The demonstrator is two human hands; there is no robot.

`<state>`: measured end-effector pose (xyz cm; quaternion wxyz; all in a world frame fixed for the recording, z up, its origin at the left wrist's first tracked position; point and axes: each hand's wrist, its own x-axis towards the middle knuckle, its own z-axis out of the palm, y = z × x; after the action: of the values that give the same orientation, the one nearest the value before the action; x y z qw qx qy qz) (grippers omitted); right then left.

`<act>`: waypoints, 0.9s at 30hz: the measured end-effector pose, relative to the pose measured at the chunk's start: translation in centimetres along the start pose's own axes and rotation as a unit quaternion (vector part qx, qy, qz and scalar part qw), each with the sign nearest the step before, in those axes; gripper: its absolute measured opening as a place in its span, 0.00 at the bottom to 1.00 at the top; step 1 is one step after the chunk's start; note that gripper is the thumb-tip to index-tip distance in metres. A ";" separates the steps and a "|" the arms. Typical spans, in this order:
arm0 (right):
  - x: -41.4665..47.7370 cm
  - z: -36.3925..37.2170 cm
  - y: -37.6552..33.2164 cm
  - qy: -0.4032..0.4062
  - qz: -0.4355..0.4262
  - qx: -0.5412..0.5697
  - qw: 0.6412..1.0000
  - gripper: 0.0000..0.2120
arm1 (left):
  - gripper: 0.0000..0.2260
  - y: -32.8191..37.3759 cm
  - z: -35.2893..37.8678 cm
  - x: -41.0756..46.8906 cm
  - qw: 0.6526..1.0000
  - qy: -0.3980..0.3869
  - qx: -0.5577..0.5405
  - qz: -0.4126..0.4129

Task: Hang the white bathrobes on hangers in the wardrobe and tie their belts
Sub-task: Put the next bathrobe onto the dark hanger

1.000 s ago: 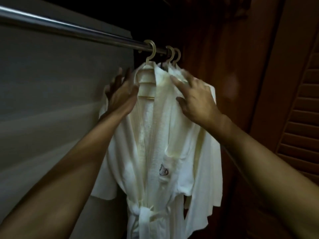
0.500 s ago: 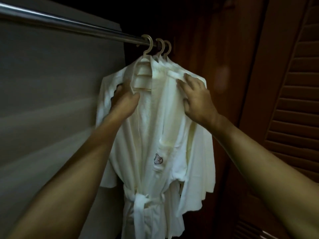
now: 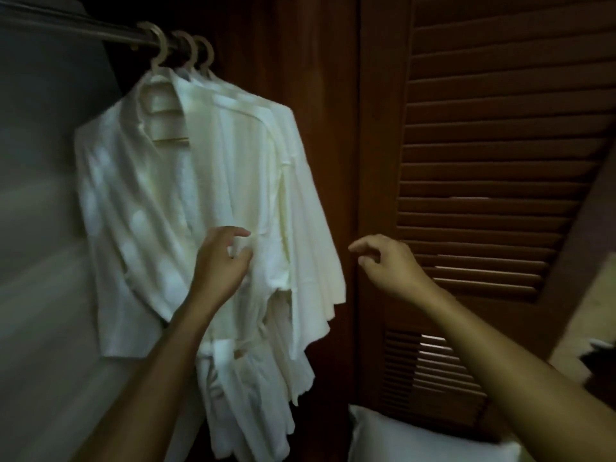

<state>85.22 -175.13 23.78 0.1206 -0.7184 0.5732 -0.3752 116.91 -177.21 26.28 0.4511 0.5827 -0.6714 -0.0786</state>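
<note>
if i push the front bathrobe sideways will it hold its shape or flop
Probably flops: the front bathrobe drapes in soft folds, sleeves limp. Likely swings too, hanging from one hanger hook over the rail.

Up at eleven o'clock, the wardrobe rail (image 3: 110,30) comes in from the left edge, dark and blurred. Three pale hangers (image 3: 160,101) hook over its right end, packed close. The white bathrobes (image 3: 310,245) hang from them, with the front bathrobe (image 3: 140,211) facing us, belt (image 3: 220,353) across its waist toward six o'clock.
</note>
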 end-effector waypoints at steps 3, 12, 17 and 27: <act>-4.9 -2.3 3.0 -0.008 0.056 0.023 0.998 0.13 | 0.09 2.8 2.9 -1.7 0.999 -0.036 -0.033 0.020; -22.4 -14.5 12.2 0.093 0.206 0.010 0.974 0.11 | 0.06 16.6 14.6 -10.8 0.963 -0.231 -0.122 0.072; -34.6 -23.7 16.6 0.154 0.297 0.014 0.942 0.09 | 0.06 27.5 23.0 -19.2 0.912 -0.360 -0.155 0.121; -60.2 -38.1 21.6 0.288 0.416 -0.075 0.859 0.10 | 0.08 50.4 36.4 -38.4 0.778 -0.546 -0.211 0.228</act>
<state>39.85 -117.08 12.90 0.0402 -0.2799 0.8542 -0.4363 52.37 -144.20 17.22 0.1251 0.1619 -0.8852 -0.4178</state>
